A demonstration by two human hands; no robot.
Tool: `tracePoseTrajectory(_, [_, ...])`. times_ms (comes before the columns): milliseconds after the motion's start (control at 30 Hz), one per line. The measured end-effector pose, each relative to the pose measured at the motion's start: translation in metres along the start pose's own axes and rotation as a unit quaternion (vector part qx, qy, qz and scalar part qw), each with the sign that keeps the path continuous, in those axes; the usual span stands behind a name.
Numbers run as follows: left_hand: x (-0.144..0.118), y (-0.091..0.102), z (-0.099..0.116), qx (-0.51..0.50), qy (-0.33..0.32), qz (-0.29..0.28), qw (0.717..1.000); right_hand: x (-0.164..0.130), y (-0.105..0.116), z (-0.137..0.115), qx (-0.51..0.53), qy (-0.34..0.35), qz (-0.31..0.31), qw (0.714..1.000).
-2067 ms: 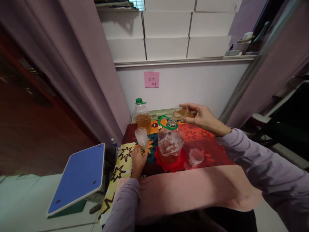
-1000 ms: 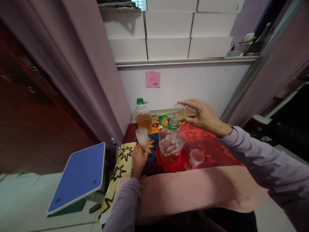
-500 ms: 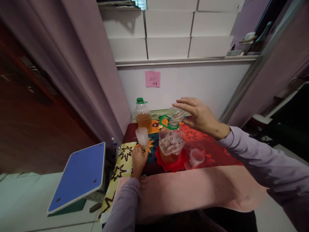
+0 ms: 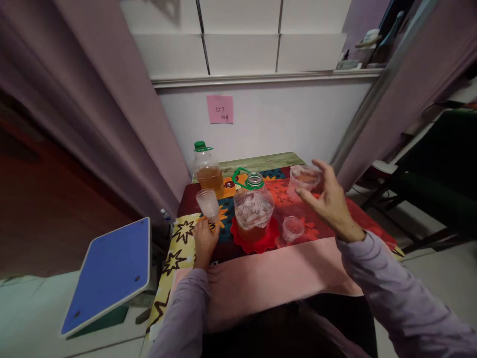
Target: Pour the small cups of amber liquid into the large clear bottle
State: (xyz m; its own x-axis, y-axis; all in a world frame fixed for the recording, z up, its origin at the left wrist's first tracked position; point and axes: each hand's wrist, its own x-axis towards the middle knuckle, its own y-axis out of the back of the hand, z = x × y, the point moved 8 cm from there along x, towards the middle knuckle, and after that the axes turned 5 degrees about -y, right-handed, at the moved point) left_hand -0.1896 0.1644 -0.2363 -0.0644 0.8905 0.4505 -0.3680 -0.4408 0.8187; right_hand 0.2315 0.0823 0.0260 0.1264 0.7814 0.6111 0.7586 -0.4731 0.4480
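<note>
Right hand (image 4: 330, 201) is up above the table (image 4: 261, 161), fingers wrapped round a clear plastic cup (image 4: 304, 178) held upright w/ a little amber liquid at the bottom. Left hand (image 4: 204, 237) rests on the patterned cloth (image 4: 179, 238), fingers closed on a second clear cup (image 4: 207, 204), tilted, looks empty. Between them: open jug w/ green handle (image 4: 253, 209) on a red mat (image 4: 253, 241) (amber liquid low inside). A third small cup (image 4: 292, 228) sits just right of the jug. Capped bottle (image 4: 206, 169) stands behind, near the wall.

Mauve curtains (image 4: 122, 99) — white wall (image 4: 283, 119)
</note>
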Motion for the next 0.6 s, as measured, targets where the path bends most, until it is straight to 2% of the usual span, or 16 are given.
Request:
tracePoseTrajectory(100, [0.001,-0.001,0.0,0.001,0.001,-0.006,1.0,-0.05,-0.011,0.046,-0.019,-0.067,-0.041,0.997])
tracePoseTrajectory(233, [0.002,0.0,0.0,0.004,0.002,-0.011,1.0,-0.094,-0.027,0.074,-0.052,-0.034,-0.043,0.997])
tracePoseTrajectory(300, [0.002,0.001,0.001,0.006,0.002,-0.012,1.0,-0.108,-0.038,0.086,-0.068,-0.024,-0.062,0.995])
tracePoseTrajectory(467, [0.002,0.003,0.002,0.01,0.002,-0.015,1.0,-0.136,-0.069,0.117,-0.131,-0.043,-0.175,0.975])
tracePoseTrajectory(600, [0.003,0.005,0.003,0.008,0.003,-0.012,1.0,-0.144,-0.073,0.118,-0.125,-0.045,-0.188,0.973])
